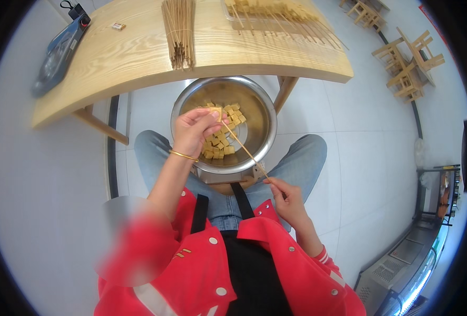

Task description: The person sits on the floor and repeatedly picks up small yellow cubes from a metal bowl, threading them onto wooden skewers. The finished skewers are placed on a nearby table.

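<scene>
Over a wide metal basin (265,130), my left hand (198,128) pinches a yellow food cube (216,113), likely tofu, between thumb and fingers. My right hand (286,197) grips the lower end of a thin wooden skewer (244,149) near my right thigh. The skewer slants up and left, and its far end meets the cube at my left fingertips; how deep it goes in cannot be seen. Loose yellow cubes (217,147) lie in the basin, partly hidden behind my left hand.
On the wooden table (134,51) lie a bundle of skewers (180,35), a clear tray (253,25) of skewered cubes (277,11), a small packet (118,26) and a dark blue device (61,55). Stacked wooden stools (407,79) and a metal appliance (391,260) stand at right.
</scene>
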Demonstrator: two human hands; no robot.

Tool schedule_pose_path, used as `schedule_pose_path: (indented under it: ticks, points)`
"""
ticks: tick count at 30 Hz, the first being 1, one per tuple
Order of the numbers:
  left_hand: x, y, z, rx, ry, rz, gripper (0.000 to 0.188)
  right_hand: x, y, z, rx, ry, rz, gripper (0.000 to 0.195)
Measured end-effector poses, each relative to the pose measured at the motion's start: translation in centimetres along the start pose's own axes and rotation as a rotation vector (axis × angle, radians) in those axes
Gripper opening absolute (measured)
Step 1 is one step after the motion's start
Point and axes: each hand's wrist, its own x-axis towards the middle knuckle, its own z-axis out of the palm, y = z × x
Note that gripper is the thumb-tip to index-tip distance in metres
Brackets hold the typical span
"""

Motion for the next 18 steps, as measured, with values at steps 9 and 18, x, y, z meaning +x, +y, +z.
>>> schedule_pose_path:
  ticks: [9, 18]
  points:
    - [-0.5, -0.5, 1.1, 0.034, -0.069, -0.054, 0.007, 0.3, -0.2, 0.8, 0.019, -0.010, 0.052, 0.018]
    - [-1.4, -1.8, 2.5, 0.098, -0.107, -0.104, 0.013, 2.3, -0.9, 1.5, 0.109, 0.034, 0.008, 0.017]
